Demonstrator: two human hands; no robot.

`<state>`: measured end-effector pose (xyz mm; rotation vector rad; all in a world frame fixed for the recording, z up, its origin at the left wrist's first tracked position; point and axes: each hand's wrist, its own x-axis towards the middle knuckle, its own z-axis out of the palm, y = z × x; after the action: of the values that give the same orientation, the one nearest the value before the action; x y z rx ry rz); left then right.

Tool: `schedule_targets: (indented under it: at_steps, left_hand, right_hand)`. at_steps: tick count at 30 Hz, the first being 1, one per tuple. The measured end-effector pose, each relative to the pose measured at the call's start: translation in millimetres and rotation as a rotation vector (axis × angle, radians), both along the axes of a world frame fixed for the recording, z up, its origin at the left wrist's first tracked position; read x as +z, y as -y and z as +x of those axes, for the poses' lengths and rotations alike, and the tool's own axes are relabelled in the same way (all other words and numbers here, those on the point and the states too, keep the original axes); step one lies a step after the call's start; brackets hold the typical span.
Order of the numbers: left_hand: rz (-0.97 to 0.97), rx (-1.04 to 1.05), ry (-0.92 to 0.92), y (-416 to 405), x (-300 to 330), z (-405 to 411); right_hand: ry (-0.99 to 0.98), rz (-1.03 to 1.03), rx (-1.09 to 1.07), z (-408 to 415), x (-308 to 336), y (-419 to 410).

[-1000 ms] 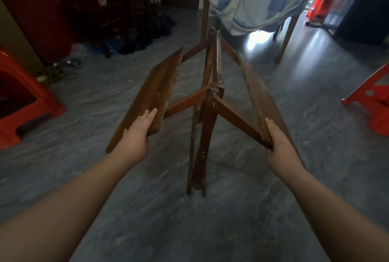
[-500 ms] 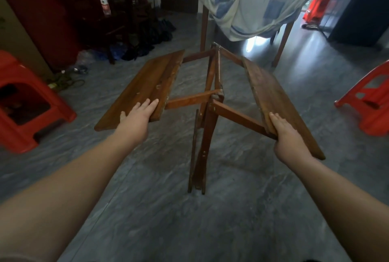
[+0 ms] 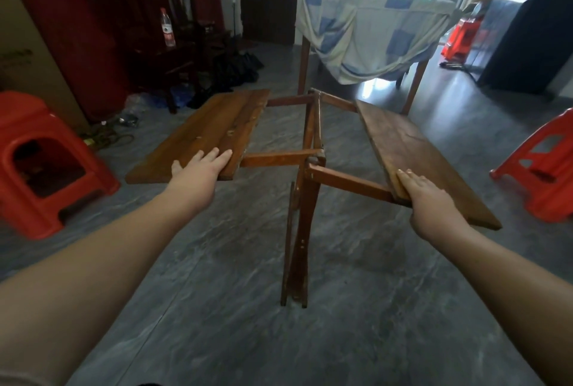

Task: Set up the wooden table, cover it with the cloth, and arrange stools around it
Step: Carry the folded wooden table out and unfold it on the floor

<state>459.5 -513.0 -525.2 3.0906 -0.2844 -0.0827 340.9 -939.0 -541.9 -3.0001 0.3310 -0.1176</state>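
A folding wooden table (image 3: 305, 168) stands on the grey floor in front of me, its legs still folded together in the middle. Its left leaf (image 3: 214, 128) lies nearly flat, and my left hand (image 3: 198, 173) grips its near edge, fingers on top. Its right leaf (image 3: 412, 150) is raised too, slightly tilted, with my right hand (image 3: 431, 202) gripping its near corner. Red plastic stools stand at the left (image 3: 40, 165) and at the right (image 3: 542, 168). A blue-and-white checked cloth (image 3: 369, 35) drapes another table behind.
A third red stool (image 3: 462, 35) stands far back right. Dark furniture with a plastic bottle (image 3: 167, 27) lines the back left, with bags and cables on the floor below. A person sits behind the cloth-covered table. A cardboard box (image 3: 21, 53) stands at the far left.
Both leaves have swung up and outward from steeply hanging to almost level, my hands rising and spreading with them. The view has lifted, showing more of the room.
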Motion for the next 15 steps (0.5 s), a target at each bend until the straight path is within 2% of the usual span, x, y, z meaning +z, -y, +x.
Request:
schedule_targets:
  at_steps: [8,15]
  left_hand:
    - [0.158,-0.008,0.085,-13.4,29.0,-7.7]
    - [0.212,-0.012,0.115,-15.1,32.1,-10.8]
  right_hand:
    - [-0.036,-0.126,0.020,3.5,5.7,-11.2]
    - [-0.046,-0.169,0.015,-0.3,13.7,-16.5]
